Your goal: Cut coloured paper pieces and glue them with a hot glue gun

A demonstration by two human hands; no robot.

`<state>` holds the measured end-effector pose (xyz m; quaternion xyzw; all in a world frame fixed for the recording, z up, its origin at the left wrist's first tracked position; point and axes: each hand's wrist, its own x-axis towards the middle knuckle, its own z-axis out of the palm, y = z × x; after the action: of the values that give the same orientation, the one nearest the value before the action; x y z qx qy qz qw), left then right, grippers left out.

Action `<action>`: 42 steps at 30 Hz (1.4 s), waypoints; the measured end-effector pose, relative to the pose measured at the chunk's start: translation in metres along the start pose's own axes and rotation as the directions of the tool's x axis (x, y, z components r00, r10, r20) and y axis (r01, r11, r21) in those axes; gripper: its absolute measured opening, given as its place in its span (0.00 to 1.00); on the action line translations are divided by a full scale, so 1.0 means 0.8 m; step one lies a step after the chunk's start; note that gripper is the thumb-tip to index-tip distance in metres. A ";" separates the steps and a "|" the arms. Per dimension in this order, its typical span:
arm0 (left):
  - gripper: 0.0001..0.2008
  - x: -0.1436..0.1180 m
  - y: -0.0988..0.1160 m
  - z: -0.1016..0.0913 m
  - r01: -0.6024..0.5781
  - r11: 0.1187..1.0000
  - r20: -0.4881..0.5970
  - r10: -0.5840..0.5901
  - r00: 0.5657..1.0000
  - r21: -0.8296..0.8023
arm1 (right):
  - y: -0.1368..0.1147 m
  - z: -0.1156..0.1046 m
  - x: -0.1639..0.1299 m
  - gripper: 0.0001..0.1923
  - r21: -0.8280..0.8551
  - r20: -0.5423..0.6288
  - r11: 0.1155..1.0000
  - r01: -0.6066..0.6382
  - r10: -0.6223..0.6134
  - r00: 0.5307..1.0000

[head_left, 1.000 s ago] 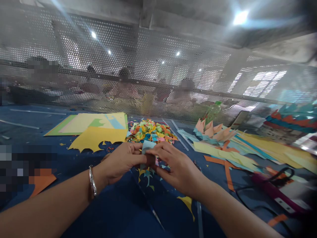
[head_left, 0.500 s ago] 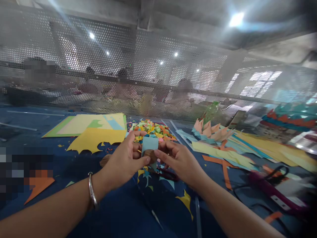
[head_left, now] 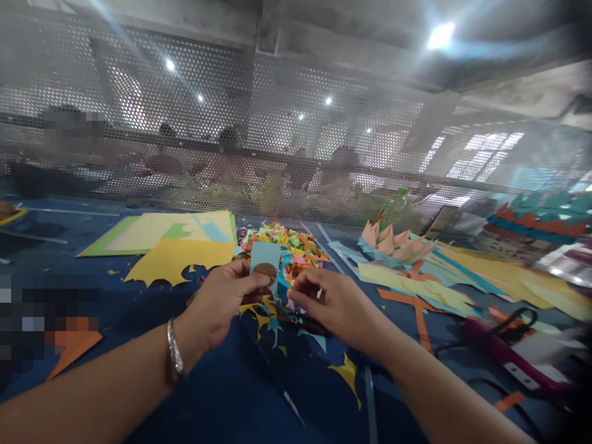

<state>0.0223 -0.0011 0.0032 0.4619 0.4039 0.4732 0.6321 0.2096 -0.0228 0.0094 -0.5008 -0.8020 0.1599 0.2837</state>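
My left hand [head_left: 229, 293] pinches a light blue paper strip [head_left: 264, 254], held upright, together with a brown oval piece [head_left: 266, 270] lying flat against its face. Just to the right, my right hand [head_left: 326, 296] is apart from the paper; its fingers are loosely curled, with a gap between thumb and fingers and nothing visible in them. Below that hand lies a dark pair of scissors [head_left: 303, 319], partly hidden by it. Behind both hands is a heap of small colourful paper cutouts [head_left: 287, 237].
Left are a scalloped yellow sheet [head_left: 171, 259] and a stack of coloured paper [head_left: 139, 228]. To the right lie yellow paper strips [head_left: 411, 287], folded peach paper points [head_left: 388, 240] and a purple power strip [head_left: 513, 361]. A perforated metal screen [head_left: 296, 135] stands behind.
My right hand has let go of the blue paper and moved slightly down beside it. My left hand has shifted left, carrying the paper and brown oval.
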 end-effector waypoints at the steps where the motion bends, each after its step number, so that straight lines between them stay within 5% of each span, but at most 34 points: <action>1: 0.07 0.001 0.001 -0.002 0.004 1.000 -0.010 -0.004 1.000 -0.005 | 0.002 -0.001 -0.001 0.03 -0.087 0.052 0.996 0.015 -0.010 0.999; 6: 0.07 0.003 0.000 -0.005 0.020 0.998 -0.007 -0.020 1.000 -0.064 | 0.011 0.002 -0.006 0.02 -0.364 0.237 0.922 0.133 -0.047 0.970; 11: 0.07 0.002 -0.001 -0.005 0.008 0.995 0.016 -0.006 1.000 -0.095 | 0.014 0.002 -0.003 0.04 -0.395 0.222 0.912 0.111 -0.022 0.975; 18: 0.05 -0.002 0.001 0.001 -0.030 0.992 0.038 0.035 0.999 -0.124 | 0.004 -0.006 0.002 0.05 0.055 0.047 0.996 -0.068 0.066 0.997; 27: 0.07 -0.010 -0.001 0.014 -0.045 0.966 0.142 0.083 0.986 -0.253 | -0.006 0.012 0.002 0.07 0.565 0.070 0.813 -0.139 0.121 0.990; 34: 0.05 -0.012 -0.001 0.017 -0.145 0.960 0.109 0.175 0.979 -0.240 | -0.021 0.022 0.001 0.10 0.748 0.144 0.590 -0.303 0.302 0.942; 42: 0.05 -0.015 0.000 0.020 -0.122 0.960 0.088 0.148 0.985 -0.252 | -0.026 0.029 -0.002 0.15 0.791 0.101 0.526 -0.313 0.393 0.914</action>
<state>0.0344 -0.0162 0.0081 0.4313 0.2756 0.5363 0.6711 0.1812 -0.0326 0.0021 -0.4805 -0.5148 0.5296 0.4729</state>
